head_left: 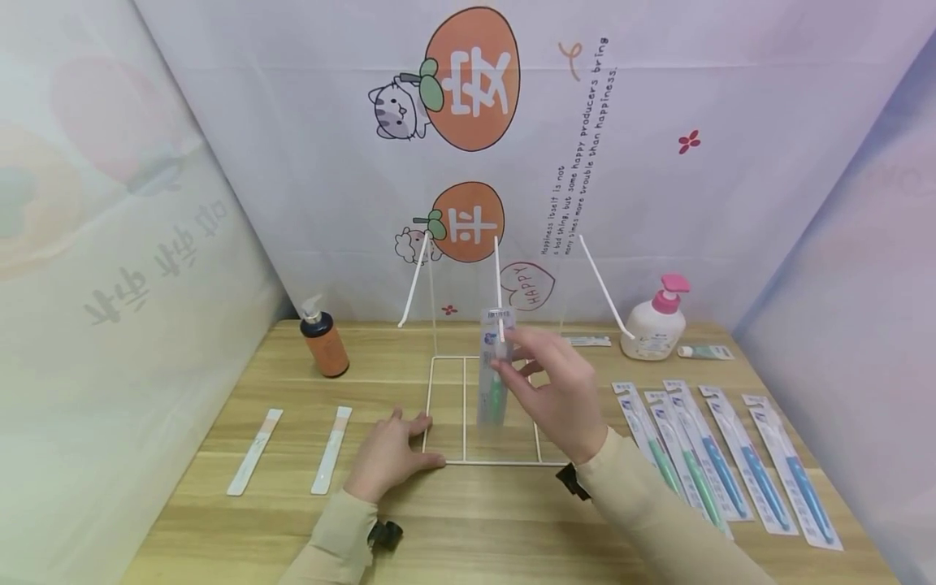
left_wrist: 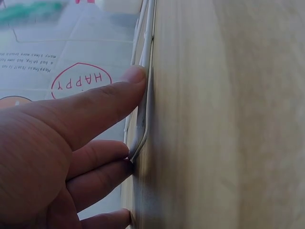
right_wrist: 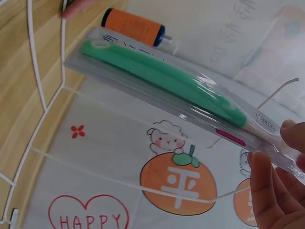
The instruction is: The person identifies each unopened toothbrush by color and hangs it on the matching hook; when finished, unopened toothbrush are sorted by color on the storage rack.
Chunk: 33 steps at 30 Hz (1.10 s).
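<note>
My right hand [head_left: 548,382] pinches a packaged toothbrush [head_left: 491,398] by its upper part, between thumb and fingers. The package hangs upright at the middle prong of a white wire rack [head_left: 464,406], its top overlapping the prong tip in the head view. Through the clear plastic the green handle [right_wrist: 162,81] shows in the right wrist view. My left hand [head_left: 391,453] rests on the table at the rack's front left corner. Its thumb [left_wrist: 109,107] lies against the front wire, and its fingers touch the side wire near the corner.
Several packaged toothbrushes [head_left: 764,459] lie in a row at the right. Behind them stand a pink-topped pump bottle [head_left: 653,329] and a small tube [head_left: 705,352]. An orange pump bottle [head_left: 325,345] and two slim white packets [head_left: 254,452] are at the left. Outer prongs [head_left: 607,288] jut forward.
</note>
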Each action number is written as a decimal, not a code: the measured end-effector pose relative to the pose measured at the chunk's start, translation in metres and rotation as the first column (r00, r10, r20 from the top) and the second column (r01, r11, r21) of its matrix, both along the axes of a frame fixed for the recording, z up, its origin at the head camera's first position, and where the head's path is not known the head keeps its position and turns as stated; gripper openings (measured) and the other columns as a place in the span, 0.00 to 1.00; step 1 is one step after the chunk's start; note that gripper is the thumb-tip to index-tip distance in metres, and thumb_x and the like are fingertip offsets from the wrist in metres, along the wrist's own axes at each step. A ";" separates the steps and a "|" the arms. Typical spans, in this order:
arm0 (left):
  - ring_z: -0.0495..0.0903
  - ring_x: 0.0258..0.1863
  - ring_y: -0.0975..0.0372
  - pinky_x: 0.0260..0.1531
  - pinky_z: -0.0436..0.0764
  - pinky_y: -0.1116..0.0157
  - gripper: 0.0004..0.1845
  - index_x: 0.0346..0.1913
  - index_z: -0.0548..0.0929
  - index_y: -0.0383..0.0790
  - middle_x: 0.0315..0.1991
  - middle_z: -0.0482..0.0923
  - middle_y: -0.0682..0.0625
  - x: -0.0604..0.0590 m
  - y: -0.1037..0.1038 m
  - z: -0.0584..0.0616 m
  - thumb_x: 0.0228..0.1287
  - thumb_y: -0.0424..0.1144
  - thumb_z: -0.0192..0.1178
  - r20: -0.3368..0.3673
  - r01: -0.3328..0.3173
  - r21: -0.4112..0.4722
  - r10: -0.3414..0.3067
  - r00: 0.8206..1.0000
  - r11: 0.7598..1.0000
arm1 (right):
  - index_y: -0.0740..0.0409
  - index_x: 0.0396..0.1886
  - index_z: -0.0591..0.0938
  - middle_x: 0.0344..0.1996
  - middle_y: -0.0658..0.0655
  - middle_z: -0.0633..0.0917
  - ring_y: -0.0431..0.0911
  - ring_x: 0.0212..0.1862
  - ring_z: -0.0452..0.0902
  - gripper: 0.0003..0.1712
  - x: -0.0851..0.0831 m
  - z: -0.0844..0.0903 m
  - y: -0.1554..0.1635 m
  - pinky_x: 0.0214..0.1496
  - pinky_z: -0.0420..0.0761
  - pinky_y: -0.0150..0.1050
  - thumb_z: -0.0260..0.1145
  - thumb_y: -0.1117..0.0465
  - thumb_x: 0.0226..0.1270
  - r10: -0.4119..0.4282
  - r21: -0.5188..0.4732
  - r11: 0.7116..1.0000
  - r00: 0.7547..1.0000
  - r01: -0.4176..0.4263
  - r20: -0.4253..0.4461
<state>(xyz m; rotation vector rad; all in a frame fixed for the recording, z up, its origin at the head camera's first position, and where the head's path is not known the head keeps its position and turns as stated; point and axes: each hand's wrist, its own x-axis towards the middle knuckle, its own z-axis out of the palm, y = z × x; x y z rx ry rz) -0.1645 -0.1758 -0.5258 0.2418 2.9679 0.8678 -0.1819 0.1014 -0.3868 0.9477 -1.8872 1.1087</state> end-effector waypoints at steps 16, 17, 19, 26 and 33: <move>0.72 0.69 0.25 0.66 0.73 0.31 0.41 0.66 0.88 0.44 0.70 0.78 0.31 0.004 0.001 0.003 0.50 0.60 0.84 -0.010 -0.005 0.005 0.005 1.000 1.000 | 0.65 0.59 0.82 0.52 0.64 0.86 0.55 0.43 0.92 0.24 -0.078 -0.001 -0.016 0.34 0.90 0.35 0.79 0.73 0.65 -0.163 0.013 0.987 0.985 0.162 0.057; 0.72 0.69 0.25 0.66 0.73 0.31 0.41 0.66 0.88 0.44 0.70 0.78 0.31 0.004 0.002 0.004 0.50 0.60 0.84 -0.008 -0.006 0.004 0.006 1.000 1.000 | 0.64 0.60 0.82 0.53 0.64 0.86 0.54 0.43 0.92 0.24 -0.081 -0.001 -0.017 0.35 0.90 0.35 0.79 0.73 0.65 -0.177 0.019 0.984 0.982 0.176 0.070; 0.71 0.69 0.25 0.66 0.73 0.31 0.41 0.66 0.88 0.44 0.70 0.78 0.33 0.005 0.002 0.005 0.50 0.60 0.84 -0.006 -0.005 0.005 0.005 1.000 1.000 | 0.64 0.59 0.81 0.54 0.64 0.85 0.55 0.43 0.92 0.24 -0.088 0.000 -0.018 0.36 0.90 0.36 0.78 0.73 0.66 -0.201 0.030 0.980 0.976 0.199 0.087; 0.72 0.68 0.25 0.65 0.74 0.32 0.41 0.66 0.88 0.44 0.70 0.77 0.31 0.004 0.002 0.005 0.50 0.60 0.84 -0.011 -0.003 -0.003 0.003 1.000 1.000 | 0.64 0.59 0.81 0.55 0.63 0.84 0.55 0.44 0.92 0.23 -0.105 0.001 -0.021 0.37 0.90 0.37 0.77 0.72 0.67 -0.269 0.059 0.962 0.959 0.265 0.090; 0.73 0.67 0.25 0.65 0.75 0.32 0.41 0.66 0.89 0.44 0.70 0.78 0.31 0.003 0.002 0.004 0.49 0.60 0.84 -0.023 -0.006 0.001 0.006 1.000 1.000 | 0.62 0.58 0.82 0.55 0.62 0.85 0.55 0.42 0.92 0.21 -0.112 0.002 -0.023 0.38 0.91 0.42 0.78 0.69 0.68 -0.308 0.053 0.951 0.948 0.305 0.076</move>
